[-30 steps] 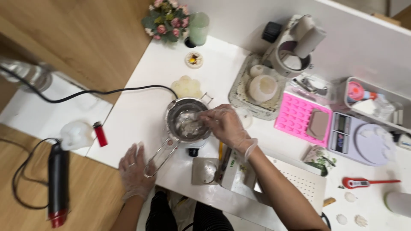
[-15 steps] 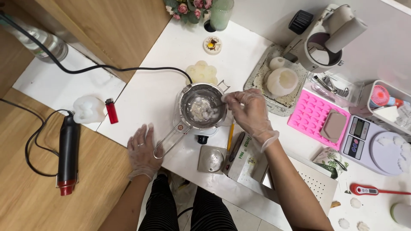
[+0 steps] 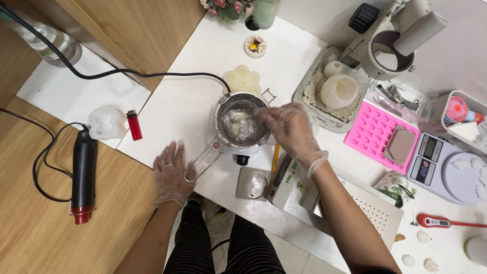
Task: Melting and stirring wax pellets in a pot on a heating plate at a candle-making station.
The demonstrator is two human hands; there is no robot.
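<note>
A steel melting pot [image 3: 228, 105] with a long wire handle sits on a small hotplate on the white table [image 3: 182, 101]. White lumps lie in clear liquid inside it. My gloved right hand [image 3: 287, 128] hovers over the pot's right rim, fingers pinched on a thin stirring tool that dips into the pot. My gloved left hand [image 3: 171, 172] lies flat on the table edge, fingers spread, just left of the pot's handle, holding nothing.
A black heat gun [image 3: 82, 175], red lighter [image 3: 134, 125] and white mould [image 3: 105, 123] lie at left. Right of the pot are a tray with white round forms [image 3: 335, 91], a pink silicone mould [image 3: 375, 133], a scale [image 3: 451, 170] and a red thermometer [image 3: 436, 221].
My right hand has moved the stirrer about inside the pot, now shifted slightly left over the rim. The view has drifted, so everything sits a little lower and to the right. My left hand stays flat.
</note>
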